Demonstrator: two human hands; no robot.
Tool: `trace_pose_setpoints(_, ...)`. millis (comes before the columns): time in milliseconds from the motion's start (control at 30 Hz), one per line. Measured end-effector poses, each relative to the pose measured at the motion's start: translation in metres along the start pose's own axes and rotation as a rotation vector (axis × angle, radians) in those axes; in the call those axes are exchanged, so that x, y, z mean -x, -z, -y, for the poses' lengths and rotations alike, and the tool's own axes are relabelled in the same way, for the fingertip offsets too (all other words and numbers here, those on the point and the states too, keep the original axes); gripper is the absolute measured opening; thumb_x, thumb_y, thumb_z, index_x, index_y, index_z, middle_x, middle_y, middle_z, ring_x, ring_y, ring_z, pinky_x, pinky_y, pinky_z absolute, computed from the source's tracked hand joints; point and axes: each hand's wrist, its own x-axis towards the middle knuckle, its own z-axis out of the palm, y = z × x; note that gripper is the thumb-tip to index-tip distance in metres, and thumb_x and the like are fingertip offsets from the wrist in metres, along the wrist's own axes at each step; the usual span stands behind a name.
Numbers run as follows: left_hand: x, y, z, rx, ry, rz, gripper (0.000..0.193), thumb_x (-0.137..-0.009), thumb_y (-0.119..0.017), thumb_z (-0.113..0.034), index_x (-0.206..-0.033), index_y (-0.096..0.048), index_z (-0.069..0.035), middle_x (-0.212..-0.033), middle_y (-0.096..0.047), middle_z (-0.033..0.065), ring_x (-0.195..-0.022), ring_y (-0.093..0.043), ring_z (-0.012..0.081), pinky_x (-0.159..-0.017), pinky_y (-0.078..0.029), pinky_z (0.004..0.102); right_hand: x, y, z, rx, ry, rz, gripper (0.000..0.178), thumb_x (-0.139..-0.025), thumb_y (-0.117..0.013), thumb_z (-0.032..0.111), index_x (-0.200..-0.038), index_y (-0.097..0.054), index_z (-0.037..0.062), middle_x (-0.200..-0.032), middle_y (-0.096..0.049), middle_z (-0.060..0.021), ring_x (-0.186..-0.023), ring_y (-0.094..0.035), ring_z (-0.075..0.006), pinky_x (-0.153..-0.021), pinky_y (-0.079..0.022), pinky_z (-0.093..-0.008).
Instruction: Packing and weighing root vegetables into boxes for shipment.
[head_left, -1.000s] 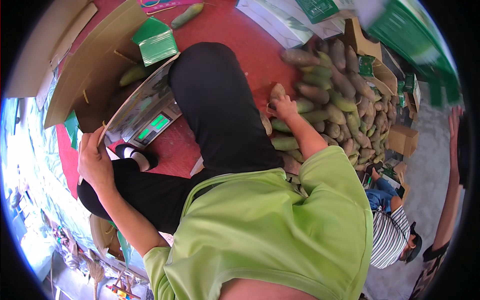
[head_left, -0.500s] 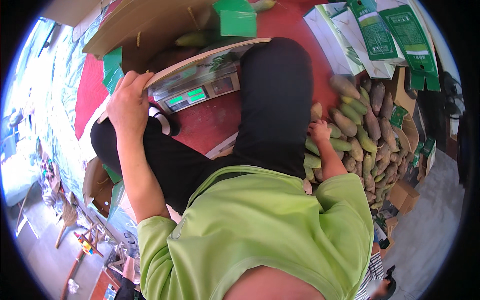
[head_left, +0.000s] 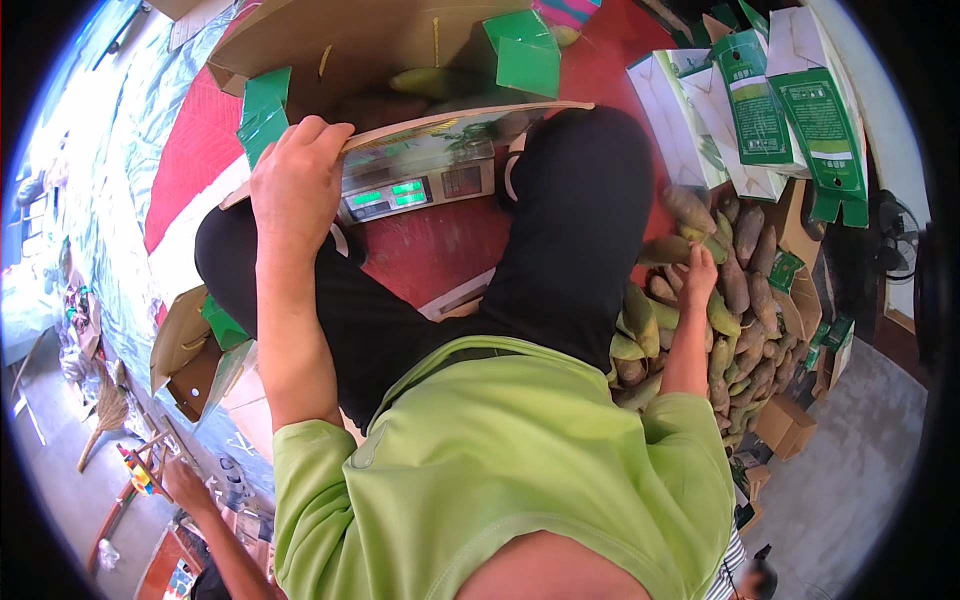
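Your right hand point(head_left: 697, 275) is sitting at the right end of one brown root point(head_left: 665, 250), fingers partly bent; palm's hidden, so I can't tell if they're closing on it. That root is lying level at the pile's upper-left edge, beside your right knee point(head_left: 590, 190). I'm expecting it stiff, dense, fairly heavy; dry dirt probably giving grip, smooth skin maybe slipping, ends possibly snapping if knocked. You're better off gripping round the thick middle.

Your left hand point(head_left: 300, 185) is folding its fingers over the near edge of one big box point(head_left: 380, 50), closed firmly on the cardboard. Inside, one green root point(head_left: 425, 82) is showing plainly; the rest is too dark to count.

One scale point(head_left: 462, 182) is showing lit green readouts just past that edge. The pile point(head_left: 735, 285) is holding dozens of roots, overlapping too much for an exact count.

Farther out: at least three green-and-white cartons point(head_left: 752, 95) are standing past the pile, one fan point(head_left: 895, 235) is standing far right, one broom point(head_left: 108, 410) is lying far left.
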Motion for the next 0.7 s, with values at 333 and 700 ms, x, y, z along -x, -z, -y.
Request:
trace_pose_setpoints(333, 0.004, 0.008, 0.005, 0.003, -0.024, -0.092, 0.014, -0.076, -0.064, -0.007, -0.089, -0.068, -0.010, -0.080, -0.058, 0.0049, -0.080, -0.060, 0.0264, -0.078, -0.047, 0.0366, 0.093, -0.080, 0.240, -0.468, 0.652, 0.299, 0.023, -0.100, -0.045, 0.018, -0.106, -0.055, -0.0007, -0.136, -0.045, -0.0218, -0.123, -0.048, -0.0324, -0.095, -0.047, -0.0541)
trace_pose_setpoints(700, 0.004, 0.007, 0.006, 0.025, -0.033, -0.078, 0.014, -0.076, -0.064, -0.006, -0.088, -0.068, -0.010, -0.082, -0.060, 0.0041, -0.083, -0.060, 0.0260, -0.079, -0.047, 0.0370, 0.127, -0.249, 0.298, -0.509, 0.475, 0.931, 0.021, -0.093, -0.059, 0.016, -0.112, -0.055, 0.0076, -0.122, -0.056, -0.0064, -0.102, -0.057, -0.0165, -0.084, -0.048, -0.0317)
